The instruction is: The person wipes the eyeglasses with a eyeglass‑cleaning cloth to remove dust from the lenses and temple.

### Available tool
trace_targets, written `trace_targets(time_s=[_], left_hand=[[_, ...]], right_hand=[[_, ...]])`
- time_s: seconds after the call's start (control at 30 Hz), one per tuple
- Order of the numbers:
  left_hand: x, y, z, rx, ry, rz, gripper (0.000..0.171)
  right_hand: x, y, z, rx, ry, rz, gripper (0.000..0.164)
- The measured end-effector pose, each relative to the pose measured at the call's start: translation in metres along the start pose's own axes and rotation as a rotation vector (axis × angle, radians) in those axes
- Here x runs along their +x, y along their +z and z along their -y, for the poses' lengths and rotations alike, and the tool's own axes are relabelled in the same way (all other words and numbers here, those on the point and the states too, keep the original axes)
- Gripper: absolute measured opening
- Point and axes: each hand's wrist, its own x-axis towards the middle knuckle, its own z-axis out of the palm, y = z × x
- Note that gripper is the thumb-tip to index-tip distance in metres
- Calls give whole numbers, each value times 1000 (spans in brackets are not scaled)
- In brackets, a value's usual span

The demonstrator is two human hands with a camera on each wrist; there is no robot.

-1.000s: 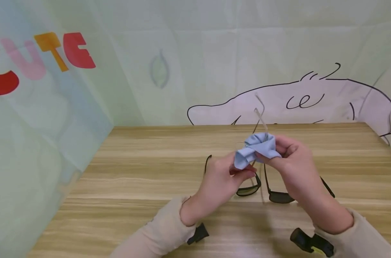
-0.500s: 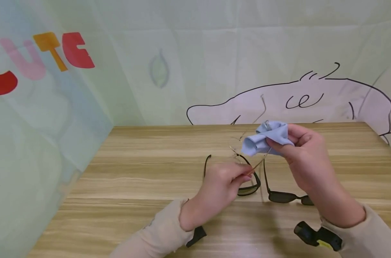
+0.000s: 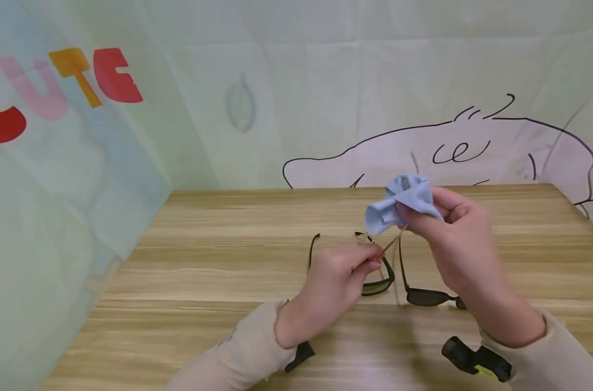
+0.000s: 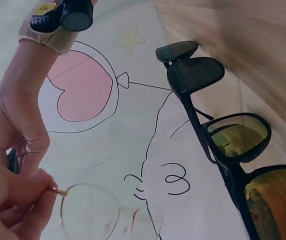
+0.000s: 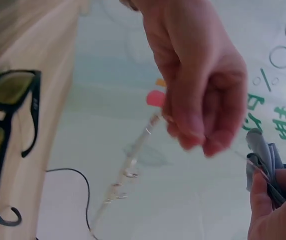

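My left hand [image 3: 333, 288] pinches thin wire-framed eyeglasses [image 4: 90, 185] near the hinge, with a clear round lens showing in the left wrist view. A crumpled light blue cleaning cloth [image 3: 406, 198] is gripped in my right hand [image 3: 465, 239], wrapped around one temple of these glasses. The thin temple runs from the left fingertips up into the cloth, and its end sticks out above. In the right wrist view the cloth [image 5: 265, 155] is at the right, folded between thumb and fingers. The glasses are held up above the table.
Black-framed sunglasses with yellow-green lenses [image 3: 377, 288] lie on the wooden table [image 3: 203, 260], partly behind my left hand. Dark sunglasses [image 3: 426, 297] lie right of them, partly hidden by my right arm. A printed backdrop [image 3: 301, 81] stands behind and at the left.
My right hand has moved up and right with the cloth, away from the left fingertips. The eyeglasses have turned in my left hand, their rims now lower. Both sunglasses stayed put.
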Motion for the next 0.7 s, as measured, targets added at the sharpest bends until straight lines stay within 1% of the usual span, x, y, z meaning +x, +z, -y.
trace_targets(time_s=[0.17, 0.27, 0.3, 0.37, 0.43, 0.5, 0.53, 0.6, 0.7], left_hand=[[2, 1, 1, -36, -75, -97, 12], [4, 0, 2, -40, -96, -108, 13], [4, 0, 2, -42, -97, -100, 14], [3, 0, 3, -27, -83, -79, 13], [1, 0, 5, 14, -48, -44, 12], [-1, 0, 6, 54, -7, -11, 10], [-2, 1, 7, 79, 15, 3, 8], [-4, 1, 8, 125, 51, 30, 7], [-4, 0, 8, 150, 70, 51, 7]], right_hand=[[-13, 14, -12, -211, 36, -10, 29], [-16, 16, -16, -300, 53, -19, 30], [-16, 15, -16, -290, 62, -22, 29], [-13, 13, -15, -224, 91, -21, 25], [-9, 8, -13, -148, 107, -20, 24], [-6, 3, -11, -70, 104, -9, 25], [-5, 0, -10, -50, 95, -2, 25], [-3, -5, -8, -40, 68, 4, 24], [0, -8, -4, -53, 42, 0, 22]])
